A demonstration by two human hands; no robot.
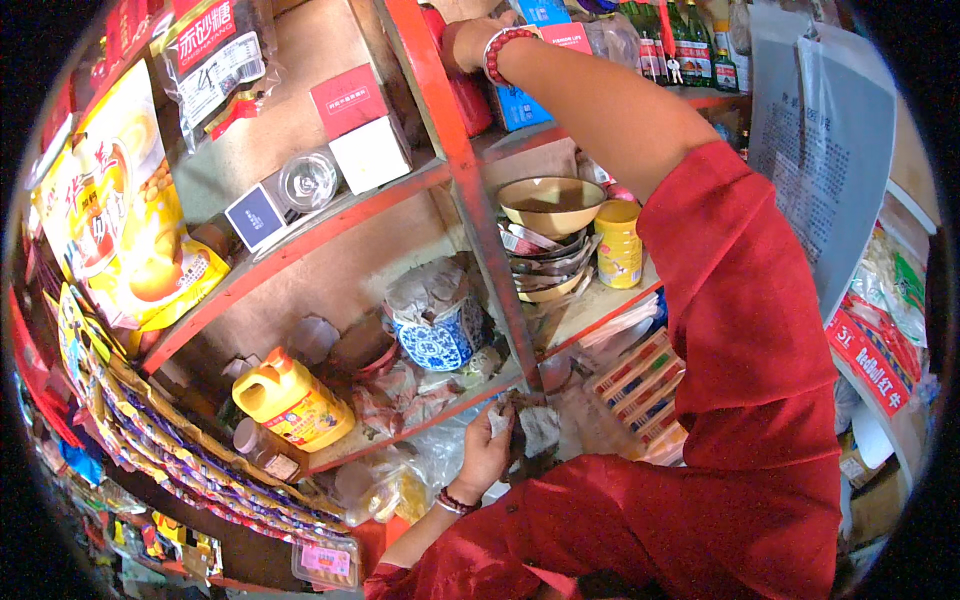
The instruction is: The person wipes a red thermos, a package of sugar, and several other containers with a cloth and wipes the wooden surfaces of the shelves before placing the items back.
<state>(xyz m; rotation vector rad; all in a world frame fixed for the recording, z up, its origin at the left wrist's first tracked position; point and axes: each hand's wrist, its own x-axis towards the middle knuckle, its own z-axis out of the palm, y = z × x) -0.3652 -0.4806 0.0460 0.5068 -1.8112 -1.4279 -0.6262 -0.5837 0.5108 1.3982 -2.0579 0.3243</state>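
My left hand [484,448], with a beaded bracelet at the wrist, is low in front of the shelf post. Its fingers close on a crumpled whitish cloth or paper [538,431], partly in shadow. My right hand [474,43] reaches over the upper shelf, with red beads and a bangle on the wrist. It is at the top of a red container [469,101], beside a blue box [523,107]. Its fingertips are hidden, so I cannot tell whether it grips anything.
A red shelf post [439,90] stands between the compartments. Around it are a blue-and-white jar [439,337], a yellow jug [296,405], stacked bowls [551,206], a yellow can [619,244] and a glass [307,182]. Green bottles [690,49] stand upper right; a grey printed bag [821,150] hangs at right.
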